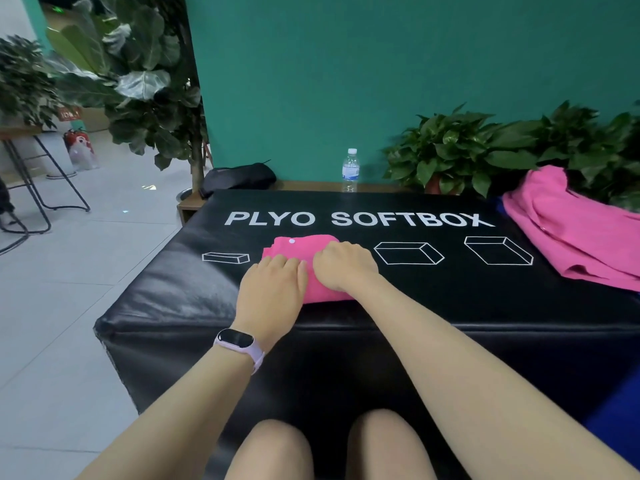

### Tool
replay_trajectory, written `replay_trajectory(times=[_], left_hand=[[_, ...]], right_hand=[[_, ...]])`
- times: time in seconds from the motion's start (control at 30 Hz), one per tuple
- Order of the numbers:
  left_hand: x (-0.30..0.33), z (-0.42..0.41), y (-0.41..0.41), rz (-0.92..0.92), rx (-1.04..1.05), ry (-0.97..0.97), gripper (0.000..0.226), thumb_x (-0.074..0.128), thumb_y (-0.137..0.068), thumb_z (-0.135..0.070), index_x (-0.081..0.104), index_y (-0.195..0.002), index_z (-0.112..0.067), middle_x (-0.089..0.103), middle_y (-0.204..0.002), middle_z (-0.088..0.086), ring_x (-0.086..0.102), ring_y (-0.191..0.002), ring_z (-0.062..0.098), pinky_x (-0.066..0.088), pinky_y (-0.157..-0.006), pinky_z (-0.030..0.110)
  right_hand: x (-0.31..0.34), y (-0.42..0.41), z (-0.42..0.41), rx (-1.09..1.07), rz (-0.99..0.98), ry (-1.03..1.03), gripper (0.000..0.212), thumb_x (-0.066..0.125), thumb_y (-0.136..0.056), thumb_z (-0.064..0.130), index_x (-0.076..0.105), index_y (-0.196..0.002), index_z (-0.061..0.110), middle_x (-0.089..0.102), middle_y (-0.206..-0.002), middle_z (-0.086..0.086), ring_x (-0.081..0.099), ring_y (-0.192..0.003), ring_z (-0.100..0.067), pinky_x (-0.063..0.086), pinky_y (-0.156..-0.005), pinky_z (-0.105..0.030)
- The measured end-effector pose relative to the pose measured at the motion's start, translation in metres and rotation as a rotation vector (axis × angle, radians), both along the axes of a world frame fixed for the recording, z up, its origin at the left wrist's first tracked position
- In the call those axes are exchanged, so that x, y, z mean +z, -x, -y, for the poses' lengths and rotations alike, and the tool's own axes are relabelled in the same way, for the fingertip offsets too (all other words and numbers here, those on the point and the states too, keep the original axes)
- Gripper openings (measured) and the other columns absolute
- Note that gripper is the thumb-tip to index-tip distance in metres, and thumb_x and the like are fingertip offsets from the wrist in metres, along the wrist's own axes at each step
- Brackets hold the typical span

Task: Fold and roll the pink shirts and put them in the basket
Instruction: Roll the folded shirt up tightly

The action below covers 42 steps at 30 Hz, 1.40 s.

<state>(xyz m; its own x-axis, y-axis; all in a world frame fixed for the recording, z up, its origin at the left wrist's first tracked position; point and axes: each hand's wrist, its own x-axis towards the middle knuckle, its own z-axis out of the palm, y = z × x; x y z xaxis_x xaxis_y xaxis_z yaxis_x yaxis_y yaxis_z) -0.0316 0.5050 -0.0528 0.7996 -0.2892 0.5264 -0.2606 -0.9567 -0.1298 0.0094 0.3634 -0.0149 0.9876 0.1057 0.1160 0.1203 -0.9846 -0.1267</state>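
your left hand and right hand sit side by side on the folded pink shirt at mid black box, fingers curled down over the cloth and gripping it. more pink shirts lie heaped at 2 o'clock, well apart, with a water bottle at 12 o'clock beyond the box.

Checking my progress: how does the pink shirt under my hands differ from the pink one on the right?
The shirt under both hands is a compact bundle; the right-hand shirt lies loose and crumpled. The first is being handled mid-box, the second untouched at the edge. Both are pink.
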Motion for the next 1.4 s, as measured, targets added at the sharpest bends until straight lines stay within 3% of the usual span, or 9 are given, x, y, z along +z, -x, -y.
replay_trajectory(times=[0.27, 0.4, 0.53, 0.63, 0.77, 0.93, 1.13, 1.27, 1.4], left_hand=[[0.015, 0.0, -0.043, -0.146, 0.05, -0.18, 0.014, 0.039, -0.095, -0.013, 0.038, -0.083, -0.02, 0.05, -0.079, -0.002, 0.043, -0.069, 0.026, 0.037, -0.059, 0.033], [0.021, 0.003, -0.056, -0.227, 0.049, -0.111, 0.016, 0.036, -0.099, -0.014, 0.043, -0.085, -0.016, 0.063, -0.098, 0.004, 0.05, -0.079, 0.029, 0.037, -0.065, 0.035], [0.01, 0.005, -0.05, -0.092, 0.135, -0.012, 0.025, 0.03, -0.102, -0.016, 0.051, -0.115, -0.019, 0.057, -0.107, 0.002, 0.048, -0.089, 0.025, 0.038, -0.071, 0.034], [0.003, 0.005, -0.05, -0.074, 0.186, 0.093, 0.021, 0.026, -0.101, -0.019, 0.045, -0.094, -0.023, 0.054, -0.094, -0.003, 0.042, -0.077, 0.023, 0.03, -0.063, 0.034], [0.01, 0.005, -0.071, -0.128, 0.203, 0.107, 0.023, 0.027, -0.099, -0.018, 0.042, -0.082, -0.018, 0.063, -0.087, 0.002, 0.043, -0.07, 0.025, 0.031, -0.059, 0.032], [0.023, 0.004, -0.105, -0.33, 0.209, 0.33, 0.033, 0.031, -0.105, -0.029, 0.054, -0.086, -0.014, 0.066, -0.102, 0.012, 0.051, -0.082, 0.032, 0.035, -0.071, 0.033], [0.013, 0.008, -0.103, -0.048, 0.122, 0.0, 0.022, 0.032, -0.1, -0.021, 0.046, -0.083, -0.022, 0.057, -0.085, -0.002, 0.044, -0.074, 0.025, 0.029, -0.06, 0.034], [0.008, 0.003, -0.115, -0.012, 0.089, -0.051, 0.019, 0.036, -0.098, -0.018, 0.038, -0.08, -0.023, 0.059, -0.08, -0.004, 0.041, -0.067, 0.024, 0.028, -0.059, 0.034], [0.014, 0.005, -0.139, -0.1, 0.082, -0.062, 0.029, 0.044, -0.093, -0.023, 0.034, -0.066, -0.021, 0.05, -0.069, -0.006, 0.047, -0.067, 0.024, 0.022, -0.05, 0.029]], right_hand=[[-0.041, 0.012, -0.015, -0.042, 0.509, 0.048, 0.051, 0.013, -0.103, 0.032, 0.056, -0.079, 0.022, 0.059, -0.083, 0.001, 0.049, -0.081, -0.023, 0.031, -0.072, -0.037], [-0.029, -0.002, -0.014, 0.004, 0.421, 0.163, 0.045, 0.001, -0.089, 0.024, 0.043, -0.074, 0.022, 0.048, -0.07, 0.002, 0.044, -0.072, -0.024, 0.029, -0.065, -0.037], [-0.016, -0.028, -0.016, -0.005, 0.272, 0.163, 0.038, 0.024, -0.098, 0.02, 0.042, -0.065, 0.022, 0.051, -0.067, 0.002, 0.052, -0.071, -0.025, 0.035, -0.063, -0.034], [-0.01, -0.04, -0.02, -0.059, 0.191, 0.118, 0.038, 0.03, -0.099, 0.025, 0.055, -0.072, 0.019, 0.067, -0.087, -0.004, 0.058, -0.077, -0.028, 0.047, -0.071, -0.037], [-0.023, -0.041, -0.022, -0.103, 0.355, 0.017, 0.044, 0.027, -0.105, 0.04, 0.06, -0.091, 0.015, 0.062, -0.098, -0.004, 0.056, -0.093, -0.028, 0.035, -0.074, -0.037], [-0.039, -0.033, -0.012, -0.095, 0.555, -0.022, 0.036, 0.02, -0.098, 0.031, 0.043, -0.073, 0.02, 0.058, -0.08, -0.002, 0.05, -0.078, -0.025, 0.034, -0.071, -0.037], [-0.022, -0.075, -0.009, -0.051, 0.344, 0.165, 0.051, 0.023, -0.105, 0.038, 0.061, -0.076, 0.02, 0.063, -0.082, -0.002, 0.059, -0.08, -0.029, 0.031, -0.065, -0.036], [-0.009, -0.098, -0.011, -0.033, 0.181, 0.029, 0.057, 0.024, -0.104, 0.047, 0.065, -0.088, 0.011, 0.068, -0.102, -0.011, 0.06, -0.1, -0.035, 0.038, -0.074, -0.039], [-0.027, -0.089, -0.007, -0.071, 0.393, -0.013, 0.045, 0.029, -0.102, 0.039, 0.048, -0.067, 0.018, 0.057, -0.076, -0.003, 0.058, -0.081, -0.028, 0.034, -0.068, -0.038]])
